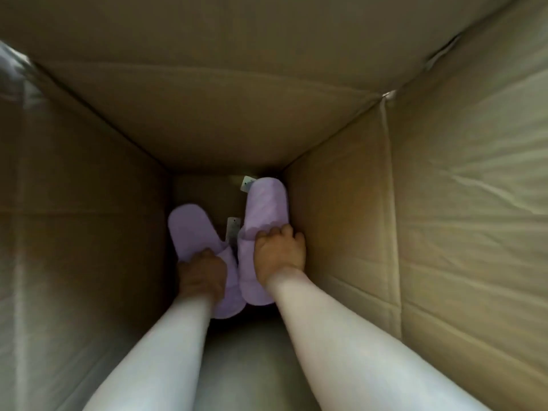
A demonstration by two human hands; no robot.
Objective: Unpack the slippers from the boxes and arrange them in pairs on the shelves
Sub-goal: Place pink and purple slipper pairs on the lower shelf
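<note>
Two purple slippers lie side by side at the bottom of one deep cardboard box (pixel 444 203), each with a small tag beside it. The left hand (pixel 201 271) grips the left slipper (pixel 189 229), and the right hand (pixel 280 253) curls its fingers over the right slipper (pixel 265 203).

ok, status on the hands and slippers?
Left hand grips one lilac slipper. Right hand grips the other slipper. Both deep in cardboard box; nothing blocking.

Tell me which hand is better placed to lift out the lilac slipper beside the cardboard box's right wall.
The right hand: it grips that soft lilac fabric slipper, while the left hand is busy gripping the other lilac slipper.
</note>
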